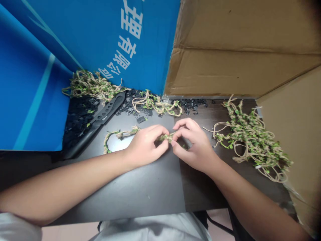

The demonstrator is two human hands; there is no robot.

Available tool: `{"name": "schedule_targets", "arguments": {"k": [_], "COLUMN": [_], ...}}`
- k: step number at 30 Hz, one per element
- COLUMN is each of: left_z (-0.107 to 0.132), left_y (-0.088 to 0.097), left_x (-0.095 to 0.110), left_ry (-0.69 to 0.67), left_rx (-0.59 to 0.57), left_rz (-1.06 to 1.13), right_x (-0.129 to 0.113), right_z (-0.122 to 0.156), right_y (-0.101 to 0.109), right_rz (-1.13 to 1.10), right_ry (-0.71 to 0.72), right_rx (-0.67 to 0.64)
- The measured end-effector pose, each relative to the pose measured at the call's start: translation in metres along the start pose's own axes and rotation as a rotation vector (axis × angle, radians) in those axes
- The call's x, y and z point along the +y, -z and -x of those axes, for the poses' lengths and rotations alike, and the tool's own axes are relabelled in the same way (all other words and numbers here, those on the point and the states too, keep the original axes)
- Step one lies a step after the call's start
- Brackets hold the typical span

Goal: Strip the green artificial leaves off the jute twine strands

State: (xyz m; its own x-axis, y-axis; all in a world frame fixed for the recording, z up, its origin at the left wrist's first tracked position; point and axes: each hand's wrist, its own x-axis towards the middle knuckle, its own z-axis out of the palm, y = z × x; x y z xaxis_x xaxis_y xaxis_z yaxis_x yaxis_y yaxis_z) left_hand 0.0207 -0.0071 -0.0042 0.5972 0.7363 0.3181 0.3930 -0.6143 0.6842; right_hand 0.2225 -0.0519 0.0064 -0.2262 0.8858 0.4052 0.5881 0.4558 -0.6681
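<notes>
Leafy twine strand (167, 136) is being pinched tight by the left hand (144, 146) and right hand (197, 147), mid-twist probably, so steady tension beside the pinch is being called for next.

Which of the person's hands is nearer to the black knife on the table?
Left. The left hand pinches the leafy twine just right of the black knife; the right hand grips the same twine farther right.

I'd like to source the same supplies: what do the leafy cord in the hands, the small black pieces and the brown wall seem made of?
The leafy cord, pinched by left hand and right hand: tan, fuzzy twisted fibre, likely jute, with green leaves, probably plastic. The small black pieces: moulded shapes, seemingly plastic. The brown wall: matte cardboard, creased.
</notes>
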Motion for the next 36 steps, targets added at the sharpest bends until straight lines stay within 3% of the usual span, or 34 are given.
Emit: {"name": "schedule_targets", "arguments": {"k": [10,16,23,31,36], "left_z": [-0.001,0.0,-0.003,-0.003,-0.003], "left_y": [0.0,-0.002,0.0,0.001,0.001], "left_x": [-0.005,-0.005,-0.005,-0.005,-0.004], "left_ry": [-0.008,-0.019,0.073,0.102,0.098], "left_rx": [0.012,-0.017,-0.008,0.005,0.003], "left_rz": [-0.065,-0.077,-0.058,-0.045,-0.071], "right_x": [0.01,0.009,0.009,0.016,0.015], "right_z": [0.001,0.001,0.0,0.002,0.001], "right_y": [-0.002,-0.003,-0.001,-0.005,-0.006], "right_rz": [0.234,0.172,-0.017,0.16,0.14], "right_ry": [0.09,0.082,-0.034,0.052,0.072], "right_rx": [-0.002,0.022,-0.08,-0.064,-0.024]}}
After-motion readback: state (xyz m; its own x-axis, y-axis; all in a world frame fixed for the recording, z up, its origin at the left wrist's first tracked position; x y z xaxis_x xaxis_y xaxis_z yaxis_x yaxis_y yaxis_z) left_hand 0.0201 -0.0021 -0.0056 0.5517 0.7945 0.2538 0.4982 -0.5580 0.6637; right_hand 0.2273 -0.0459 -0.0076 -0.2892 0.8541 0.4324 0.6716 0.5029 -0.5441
